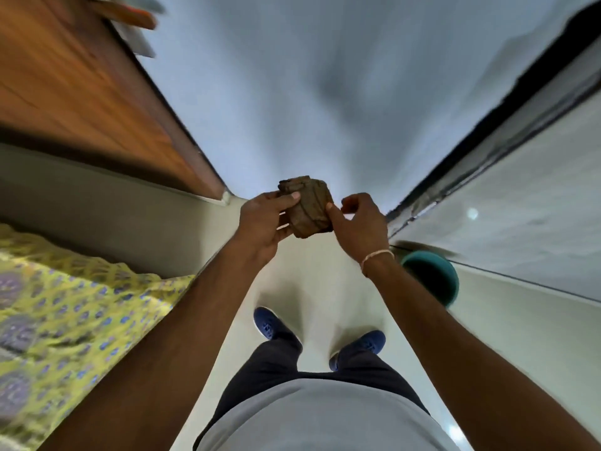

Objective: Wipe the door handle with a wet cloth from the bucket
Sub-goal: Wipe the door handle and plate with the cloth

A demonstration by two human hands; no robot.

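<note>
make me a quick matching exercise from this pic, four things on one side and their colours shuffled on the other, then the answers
Things:
1. folded cloth held between both hands
2. round plastic bucket on the floor
3. pair of shoes on the person's feet
4. patterned bedspread on the left

Colours:
A. yellow-green
B. teal
C. brown
D. blue

Pairs: 1-C, 2-B, 3-D, 4-A

The left hand and the right hand pinch the cloth from opposite sides.
</note>
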